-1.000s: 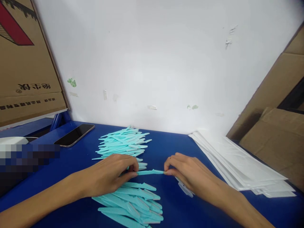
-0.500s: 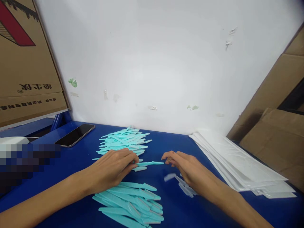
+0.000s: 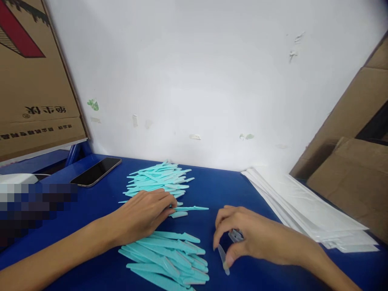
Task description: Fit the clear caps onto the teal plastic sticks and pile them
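My left hand point(image 3: 148, 212) is closed in a pinch on the handle end of a teal eyebrow razor point(image 3: 194, 208), whose thin blade end points right. Part of another teal razor point(image 3: 178, 214) shows just below those fingers. To the right, my right hand point(image 3: 235, 234) curls down over the table, its thumb and fingertips closing on a small clear plastic blade cap point(image 3: 222, 258). More clear caps point(image 3: 235, 235) lie partly hidden beneath the right palm. One pile of teal razors point(image 3: 157, 178) lies behind my left hand, and a second pile point(image 3: 172, 258) lies in front of it.
A phone point(image 3: 96, 171) lies on the blue table point(image 3: 100, 202) at the left. White plastic sleeves point(image 3: 306, 206) are stacked at the right, beside cardboard point(image 3: 351, 173). A large printed carton point(image 3: 33, 81) stands at the left. A white wall point(image 3: 194, 89) closes off the back.
My right hand has moved down and toward me, away from the razor tip, onto a clear cap. My left hand holds its razor in the same place.
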Tool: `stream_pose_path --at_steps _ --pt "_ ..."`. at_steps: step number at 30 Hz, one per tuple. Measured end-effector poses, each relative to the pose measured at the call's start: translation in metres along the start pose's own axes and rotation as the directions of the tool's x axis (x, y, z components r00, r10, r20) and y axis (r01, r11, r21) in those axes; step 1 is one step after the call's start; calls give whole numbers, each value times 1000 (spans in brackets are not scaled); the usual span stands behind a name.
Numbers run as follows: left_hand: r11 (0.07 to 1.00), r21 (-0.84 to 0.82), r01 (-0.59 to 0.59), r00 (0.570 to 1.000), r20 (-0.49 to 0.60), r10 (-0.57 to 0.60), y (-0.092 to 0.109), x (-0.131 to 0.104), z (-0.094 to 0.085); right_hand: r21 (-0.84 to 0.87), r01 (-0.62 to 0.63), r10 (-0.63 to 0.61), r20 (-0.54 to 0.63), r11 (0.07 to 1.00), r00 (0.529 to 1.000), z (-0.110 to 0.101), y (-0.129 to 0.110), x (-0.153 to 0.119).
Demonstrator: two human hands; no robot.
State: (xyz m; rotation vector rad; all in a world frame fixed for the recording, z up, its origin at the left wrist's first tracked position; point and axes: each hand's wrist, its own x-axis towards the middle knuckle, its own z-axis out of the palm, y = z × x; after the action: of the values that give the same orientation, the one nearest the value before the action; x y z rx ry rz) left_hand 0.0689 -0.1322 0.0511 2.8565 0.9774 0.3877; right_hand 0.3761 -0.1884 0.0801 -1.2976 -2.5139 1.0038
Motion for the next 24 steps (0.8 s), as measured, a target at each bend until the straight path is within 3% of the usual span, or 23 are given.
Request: stream_pose_path --at_steps 6,15,21,24 --pt "1000 28 -10 1000 -23 11 0 0 2 5 36 -36 5 999 999 10 3 6" --pt "999 40 -3 1000 -11 4 -1 1 3 -240 -4 -42 -186 971 982 9 8 10" --pt "999 32 4 1000 0 -4 1 1 2 -172 -20 2 -108 985 994 4 10 6" --pt "1000 28 -3 1000 -1 3 1 1 1 -174 -12 -11 -130 985 991 6 10 8"
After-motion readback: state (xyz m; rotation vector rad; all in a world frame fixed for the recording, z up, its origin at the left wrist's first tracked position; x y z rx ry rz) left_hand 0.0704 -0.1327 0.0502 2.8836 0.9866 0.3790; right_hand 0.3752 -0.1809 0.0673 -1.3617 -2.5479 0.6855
